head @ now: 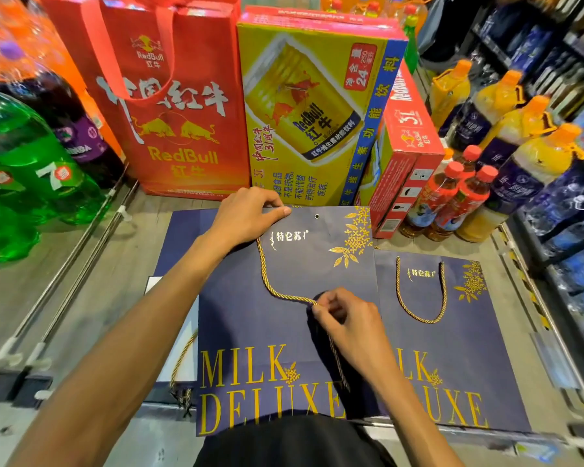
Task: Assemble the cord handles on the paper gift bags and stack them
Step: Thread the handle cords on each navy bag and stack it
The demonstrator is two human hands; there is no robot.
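Right hand [348,320] pinches the gold cord [285,294] between thumb and fingertips, other fingers curled in. It sits over the middle of the navy gift bag [246,318]. The cord's loose tail runs near-side under the palm, down toward the "MILK DELUXE" lettering.

From the pinch the cord goes left, then bends up to the bag's far edge, ending under the left hand [246,215]. Left hand's fingers are curled over that far edge, gripping the bag at the left handle spot. Whether the cord end is through a hole there is hidden by the hand. The right eyelet [317,216] on the same edge has no cord in it.

The bag lies flat, print up, on a grey floor [132,251], in the middle near the person.

Just right of it, edge tucked under, a second navy bag [459,358] lies flat. Its cord handle [422,319] is fitted in a U loop.

On the left another navy bag [179,230] pokes out from beneath, with a gold cord loop [182,357] at its near side.

Far side, upright:
- red RedBull bag [169,129]
- yellow Red Bull carton [304,123]
- red box [408,139] leaning to the carton's right

Far left: green 7up bottles [21,163] and a purple bottle [75,126]. Right: red-capped bottles [452,197] and orange juice bottles [520,123].
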